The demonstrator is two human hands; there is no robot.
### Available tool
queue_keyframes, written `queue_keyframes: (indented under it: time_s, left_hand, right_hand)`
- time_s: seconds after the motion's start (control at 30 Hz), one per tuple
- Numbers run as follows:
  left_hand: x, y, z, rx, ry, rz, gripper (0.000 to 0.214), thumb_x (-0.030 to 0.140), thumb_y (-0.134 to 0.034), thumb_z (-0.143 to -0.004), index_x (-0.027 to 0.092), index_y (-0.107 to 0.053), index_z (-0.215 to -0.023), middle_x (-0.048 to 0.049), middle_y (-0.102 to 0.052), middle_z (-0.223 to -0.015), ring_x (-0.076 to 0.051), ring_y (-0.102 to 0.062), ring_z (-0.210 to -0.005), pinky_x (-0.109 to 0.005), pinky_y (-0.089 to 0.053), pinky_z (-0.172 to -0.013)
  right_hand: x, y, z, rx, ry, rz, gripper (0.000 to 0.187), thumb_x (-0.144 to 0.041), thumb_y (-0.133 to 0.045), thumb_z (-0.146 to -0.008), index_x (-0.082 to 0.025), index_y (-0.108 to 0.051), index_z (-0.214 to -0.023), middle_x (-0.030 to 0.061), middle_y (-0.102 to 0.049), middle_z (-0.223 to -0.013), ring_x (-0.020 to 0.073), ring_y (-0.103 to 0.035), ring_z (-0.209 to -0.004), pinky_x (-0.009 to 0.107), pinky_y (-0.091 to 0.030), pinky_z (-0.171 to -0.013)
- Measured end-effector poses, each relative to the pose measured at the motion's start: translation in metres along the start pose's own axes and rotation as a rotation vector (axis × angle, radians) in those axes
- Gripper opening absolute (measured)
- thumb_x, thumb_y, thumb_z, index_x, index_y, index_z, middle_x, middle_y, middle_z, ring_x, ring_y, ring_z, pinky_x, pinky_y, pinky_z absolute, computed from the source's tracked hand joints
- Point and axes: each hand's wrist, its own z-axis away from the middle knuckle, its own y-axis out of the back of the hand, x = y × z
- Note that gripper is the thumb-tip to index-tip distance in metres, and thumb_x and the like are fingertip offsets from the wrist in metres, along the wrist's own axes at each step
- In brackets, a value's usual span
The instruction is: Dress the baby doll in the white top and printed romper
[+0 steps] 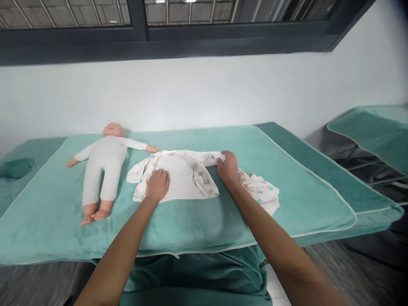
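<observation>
A small white baby jacket [180,180] with printed figures lies spread on the green bed cover, its front open and its inside showing. My left hand [158,185] rests flat on its left front panel, fingers loosely together. At the far end of the sleeve on the right, my right hand [228,166] pinches the cuff. Crumpled printed baby clothing [263,191] lies just right of my right forearm, partly hidden by it. To the left a baby doll [106,163] in a white body suit lies on its back, one hand close to the jacket's collar.
The green cover [306,199] spreads over a bed against a white wall [191,97]. A dark window frame [223,40] runs above. At far left is a dark green pillow-like bump [17,168]. Another green-covered bed [376,127] with metal bars stands at right.
</observation>
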Motion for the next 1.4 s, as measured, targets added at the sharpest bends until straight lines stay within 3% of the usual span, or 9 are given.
queue_keyframes:
  time_s: [0.1, 0.2, 0.37, 0.57, 0.7, 0.8, 0.97, 1.13, 1.4]
  left_hand:
    - [0.000, -0.001, 0.000, -0.014, 0.009, -0.001, 0.026, 0.028, -0.037, -0.104, 0.021, -0.062, -0.101, -0.0107, -0.063, -0.102, -0.028, -0.056, -0.099, -0.043, -0.048, -0.089]
    - [0.000, -0.002, 0.001, -0.023, 0.007, -0.003, 0.028, 0.028, -0.036, -0.105, 0.021, -0.063, -0.103, -0.0111, -0.063, -0.102, -0.028, -0.055, -0.099, -0.043, -0.048, -0.088]
    - [-0.001, -0.003, 0.002, -0.008, -0.001, -0.005, 0.027, 0.028, -0.036, -0.105, 0.020, -0.062, -0.103, -0.0105, -0.063, -0.102, -0.027, -0.056, -0.099, -0.042, -0.047, -0.087]
    - [0.002, 0.002, 0.006, 0.072, 0.041, 0.083, 0.022, 0.025, -0.042, -0.102, 0.020, -0.062, -0.107, -0.0125, -0.066, -0.107, -0.028, -0.058, -0.105, -0.044, -0.046, -0.090]
    - [-0.009, 0.010, 0.019, 0.232, 0.303, 0.173, 0.024, 0.022, -0.047, -0.097, 0.019, -0.061, -0.116, -0.0137, -0.069, -0.118, -0.031, -0.060, -0.114, -0.047, -0.046, -0.096]
    - [-0.028, 0.016, 0.031, 0.247, 0.443, 0.198, 0.029, 0.019, -0.044, -0.096, 0.019, -0.061, -0.119, -0.0133, -0.070, -0.121, -0.032, -0.061, -0.118, -0.050, -0.047, -0.099]
    - [-0.067, 0.026, 0.030, 0.118, 0.308, 0.052, 0.043, 0.015, -0.046, -0.093, 0.019, -0.056, -0.135, -0.0151, -0.058, -0.147, -0.035, -0.040, -0.147, -0.058, -0.034, -0.117]
    - [-0.100, 0.039, 0.004, 0.034, 0.418, 0.105, 0.034, 0.010, -0.048, -0.091, 0.016, -0.065, -0.121, -0.0145, -0.073, -0.112, -0.030, -0.067, -0.103, -0.043, -0.052, -0.091]
    - [-0.106, 0.050, -0.008, 0.361, 0.451, 0.145, 0.039, 0.009, -0.037, -0.094, 0.013, -0.059, -0.125, -0.0153, -0.066, -0.123, -0.028, -0.059, -0.118, -0.041, -0.048, -0.103]
  right_hand:
    - [-0.023, -0.014, 0.003, -0.239, 0.204, -0.063, 0.041, -0.034, -0.046, -0.095, -0.019, -0.061, -0.130, 0.0148, -0.056, -0.147, 0.0276, -0.045, -0.139, 0.047, -0.034, -0.119]
    - [-0.040, -0.030, 0.000, -0.403, 0.088, -0.128, 0.041, -0.037, -0.044, -0.098, -0.019, -0.064, -0.129, 0.0120, -0.063, -0.140, 0.0263, -0.055, -0.132, 0.044, -0.041, -0.114]
    - [-0.060, -0.039, -0.010, -0.394, -0.049, -0.070, 0.043, -0.030, -0.047, -0.095, -0.012, -0.062, -0.131, 0.0174, -0.066, -0.134, 0.0302, -0.061, -0.123, 0.047, -0.045, -0.107]
    - [-0.126, -0.068, 0.026, -0.344, 0.385, -0.016, 0.042, -0.024, -0.045, -0.097, -0.013, -0.059, -0.135, 0.0160, -0.061, -0.139, 0.0281, -0.051, -0.132, 0.043, -0.036, -0.117]
    - [-0.157, -0.105, 0.068, -0.491, 0.488, 0.107, 0.038, -0.018, -0.044, -0.097, -0.015, -0.061, -0.131, 0.0159, -0.060, -0.139, 0.0280, -0.051, -0.130, 0.044, -0.037, -0.114]
    - [-0.158, -0.119, 0.084, -0.469, 0.522, 0.197, 0.033, -0.021, -0.045, -0.099, -0.016, -0.062, -0.127, 0.0163, -0.057, -0.143, 0.0303, -0.047, -0.134, 0.047, -0.033, -0.115]
    - [-0.151, -0.121, 0.086, -0.435, 0.569, 0.207, 0.033, -0.025, -0.043, -0.102, -0.018, -0.062, -0.128, 0.0143, -0.056, -0.147, 0.0295, -0.045, -0.138, 0.048, -0.032, -0.116]
    - [-0.152, -0.123, 0.085, -0.450, 0.548, 0.196, 0.034, -0.021, -0.043, -0.100, -0.017, -0.064, -0.127, 0.0143, -0.057, -0.147, 0.0293, -0.044, -0.140, 0.049, -0.032, -0.117]
    - [-0.151, -0.123, 0.084, -0.460, 0.524, 0.170, 0.034, -0.018, -0.045, -0.098, -0.018, -0.065, -0.125, 0.0128, -0.058, -0.147, 0.0286, -0.044, -0.141, 0.048, -0.030, -0.118]
